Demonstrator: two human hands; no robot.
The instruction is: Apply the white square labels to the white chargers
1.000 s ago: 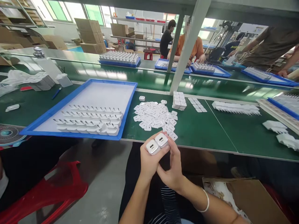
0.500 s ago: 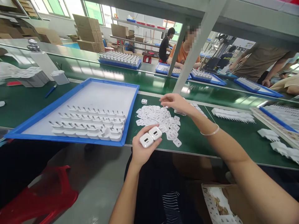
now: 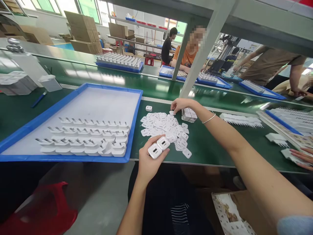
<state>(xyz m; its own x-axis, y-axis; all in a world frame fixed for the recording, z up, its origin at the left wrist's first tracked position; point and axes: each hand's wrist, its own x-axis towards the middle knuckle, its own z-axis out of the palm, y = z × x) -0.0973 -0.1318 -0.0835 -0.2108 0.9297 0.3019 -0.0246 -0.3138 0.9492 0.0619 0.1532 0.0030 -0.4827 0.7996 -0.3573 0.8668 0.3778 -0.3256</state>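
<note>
My left hand (image 3: pixel 149 156) grips two white USB chargers (image 3: pixel 159 147) side by side, their port faces turned up. Just beyond them spreads a heap of small white face plates (image 3: pixel 161 125) with slots in them. At the far edge of that heap, my right hand (image 3: pixel 180 105) pinches one white face plate (image 3: pixel 172 113) between thumb and fingers. A block of white chargers (image 3: pixel 189 115) stands right beside it, partly behind the forearm. One single white charger (image 3: pixel 149 108) sits behind the heap.
Left of the heap lies a blue-rimmed tray (image 3: pixel 130 137) with rows of white plug housings (image 3: pixel 90 148), pins up. More housings (image 3: pixel 241 120) line the right side, where another person's hand (image 3: pixel 303 157) rests. A metal post (image 3: pixel 195 62) rises behind. An open carton (image 3: pixel 234 212) is below.
My right hand has lowered to the heap's far edge and its fingers have closed on a face plate. Another person's hand has appeared at the right. The view has shifted slightly.
</note>
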